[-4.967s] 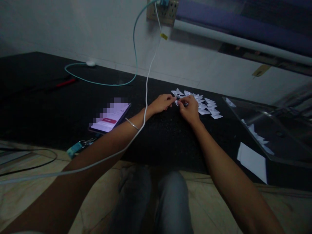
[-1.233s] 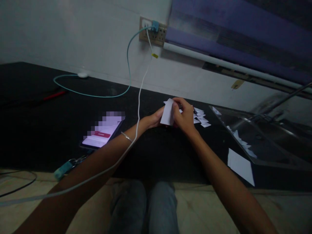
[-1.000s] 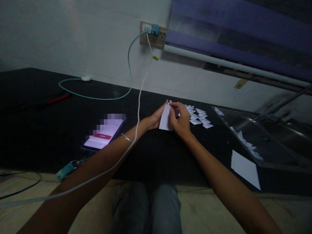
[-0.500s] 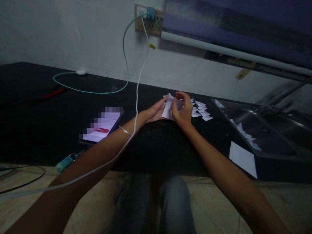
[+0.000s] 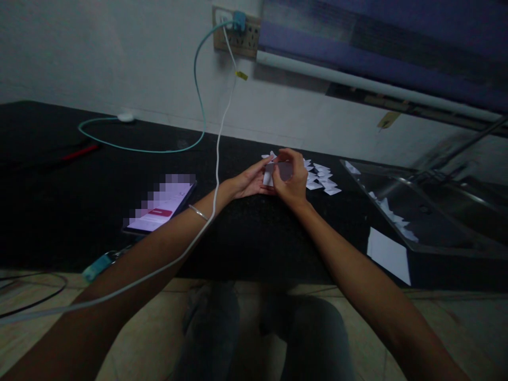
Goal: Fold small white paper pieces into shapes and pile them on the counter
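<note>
At a black bench [image 5: 257, 238] along a white wall [image 5: 151, 58], two hands [image 5: 294, 181] stretched toward twelve o'clock hold folded white paper [image 5: 269, 175].

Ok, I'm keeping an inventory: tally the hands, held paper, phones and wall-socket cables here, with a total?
Hands: 2 (left hand, right hand)
Held paper: 1
Phone: 1
Cables: 2 (teal cable, white cable)
Total: 6

Dim, murky light; lower edge perhaps blurry
</note>
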`<state>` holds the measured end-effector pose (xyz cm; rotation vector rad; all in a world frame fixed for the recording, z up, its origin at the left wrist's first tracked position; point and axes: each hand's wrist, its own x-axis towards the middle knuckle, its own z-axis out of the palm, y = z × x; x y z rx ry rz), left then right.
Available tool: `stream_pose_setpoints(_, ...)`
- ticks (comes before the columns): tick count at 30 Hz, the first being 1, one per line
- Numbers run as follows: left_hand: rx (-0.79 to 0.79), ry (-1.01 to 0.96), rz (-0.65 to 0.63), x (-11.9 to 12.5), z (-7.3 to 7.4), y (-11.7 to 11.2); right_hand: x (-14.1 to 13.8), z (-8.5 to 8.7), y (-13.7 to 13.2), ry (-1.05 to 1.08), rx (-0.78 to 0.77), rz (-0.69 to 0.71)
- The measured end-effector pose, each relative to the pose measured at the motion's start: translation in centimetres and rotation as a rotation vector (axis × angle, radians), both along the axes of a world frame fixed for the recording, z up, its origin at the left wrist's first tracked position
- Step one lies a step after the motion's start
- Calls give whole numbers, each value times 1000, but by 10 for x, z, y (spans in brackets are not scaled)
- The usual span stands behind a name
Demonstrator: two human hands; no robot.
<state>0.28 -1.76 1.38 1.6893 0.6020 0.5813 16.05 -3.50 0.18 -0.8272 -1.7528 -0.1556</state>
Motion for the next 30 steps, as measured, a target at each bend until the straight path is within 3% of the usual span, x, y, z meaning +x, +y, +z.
stream_pose_setpoints(4,-192,-222,-8,0,-5,2,0,-1,-1,4,-36,-7)
stream_pose_setpoints(13,-327,-232,52,1,-4,3,0,-1,-2,33,-106,21)
stream_pose_setpoints(18,-352,-317,19,1,-10,6,0,1,-4,26,-89,22)
stream_pose_setpoints(26,-325,-247,50,-1,-2,-1,-1,3,-6,35,-80,-5)
stream_pose_setpoints(30,-328,-296,35,-2,-4,0,-2,3,-6,97,-126,6)
